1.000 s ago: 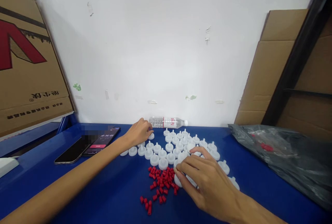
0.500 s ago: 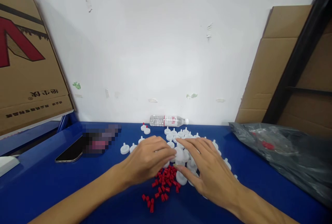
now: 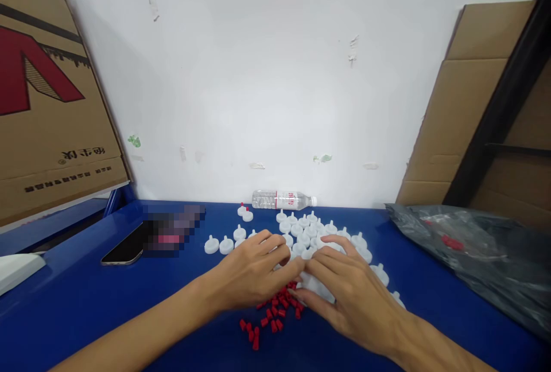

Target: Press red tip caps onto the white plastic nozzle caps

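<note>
My left hand (image 3: 253, 271) and my right hand (image 3: 344, 289) meet over a pile of small red plugs (image 3: 269, 317) on the blue table (image 3: 129, 303). Their fingertips pinch together at the middle, over white round caps (image 3: 301, 234). What the fingers hold is hidden. Several white caps lie spread behind and beside the hands. Two caps with red plugs (image 3: 244, 213) stand apart at the back, near a clear water bottle (image 3: 282, 200) lying on its side by the wall.
A phone (image 3: 127, 250) lies on the table at the left. A big cardboard box (image 3: 47, 108) stands at the far left. A dark plastic bag (image 3: 469, 251) fills the right side. Flat cardboard (image 3: 451, 119) leans against the wall on the right.
My left hand came back from the far caps to the red plugs beside my right hand. Both hands have closed in together, fingertips now touching.
</note>
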Available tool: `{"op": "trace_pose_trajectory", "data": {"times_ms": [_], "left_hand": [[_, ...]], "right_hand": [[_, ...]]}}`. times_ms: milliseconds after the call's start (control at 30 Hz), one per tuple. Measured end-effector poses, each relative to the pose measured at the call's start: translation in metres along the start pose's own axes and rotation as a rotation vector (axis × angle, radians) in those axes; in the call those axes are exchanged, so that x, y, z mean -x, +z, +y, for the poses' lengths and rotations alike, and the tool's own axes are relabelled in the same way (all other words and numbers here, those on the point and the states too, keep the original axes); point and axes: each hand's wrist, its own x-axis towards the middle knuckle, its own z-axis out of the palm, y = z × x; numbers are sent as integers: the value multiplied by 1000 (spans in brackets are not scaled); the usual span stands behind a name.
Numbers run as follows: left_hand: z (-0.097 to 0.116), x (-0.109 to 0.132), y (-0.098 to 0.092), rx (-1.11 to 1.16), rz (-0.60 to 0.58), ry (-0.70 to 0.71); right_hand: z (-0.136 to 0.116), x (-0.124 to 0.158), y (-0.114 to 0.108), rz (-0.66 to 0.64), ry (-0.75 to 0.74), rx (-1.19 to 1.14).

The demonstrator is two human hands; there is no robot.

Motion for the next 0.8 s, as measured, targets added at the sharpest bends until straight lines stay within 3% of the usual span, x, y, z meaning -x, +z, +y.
{"op": "trace_pose_trajectory", "data": {"times_ms": [233,467,600,700,800], "left_hand": [[-2,0,-4,-6,-177,-1],[5,-3,-11,556,-240,-254],[-1,-2,-13,792,-242,-441],[-10,1,-15,759,-280,-528],[-13,4,-14,628,-383,-472]], "right_hand": [[-2,-1,0,-13,12,-4],[-12,-5,-1,48,-40,24],[-5,-6,-9,134,-108,142],[7,-7,-19,205,-118,227],[13,-8,-24,209,-59,220]]}}
